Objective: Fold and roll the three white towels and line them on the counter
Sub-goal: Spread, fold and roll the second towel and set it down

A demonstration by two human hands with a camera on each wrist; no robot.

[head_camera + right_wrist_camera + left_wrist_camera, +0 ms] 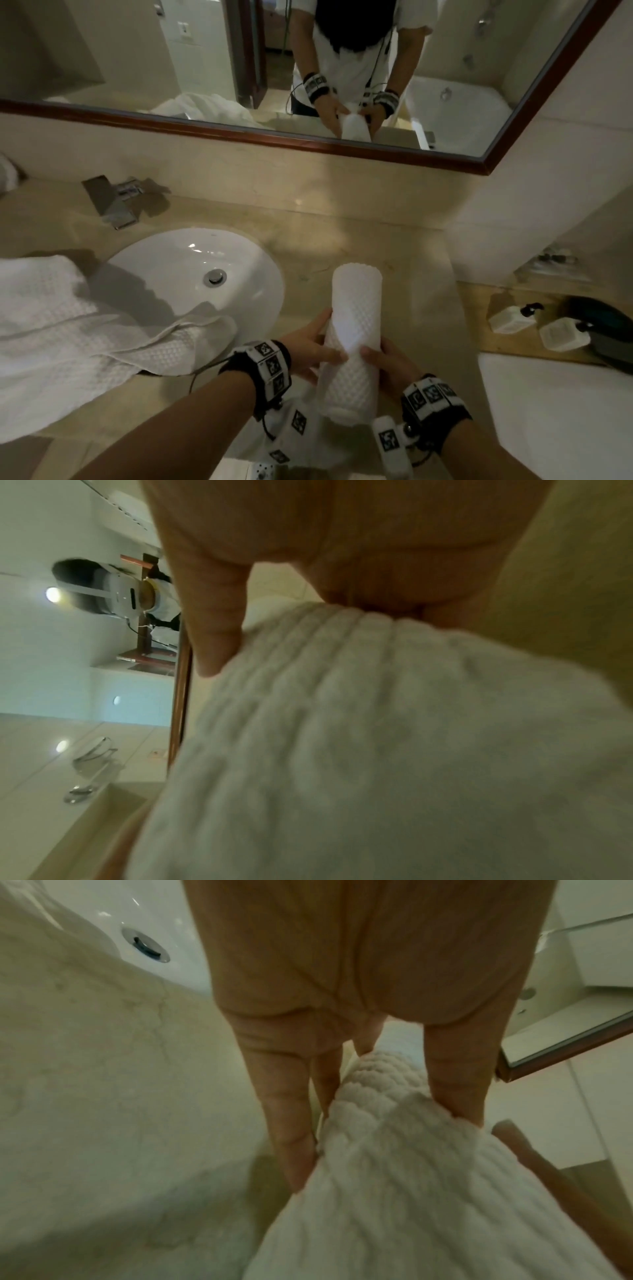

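A white waffle towel, rolled into a tight cylinder [354, 329], points away from me over the beige counter [342, 233], right of the sink. My left hand [317, 347] grips the roll's left side, thumb on top and fingers underneath [294, 1145]. From the right, my right hand [385, 365] holds the roll [377, 737], its thumb [212, 637] pressing on the cloth and its other fingers hidden behind it. In the left wrist view the roll [394, 1164] fills the lower right. Loose white towels [68, 335] lie heaped on the counter at the left, one corner draped over the sink's rim.
A round white sink [239, 260] with a metal faucet [109, 202] is set in the counter's left half. A wood-framed mirror [308, 144] runs along the back wall. On a lower shelf at the right stand two white pump bottles [510, 318] and a dark appliance [609, 329].
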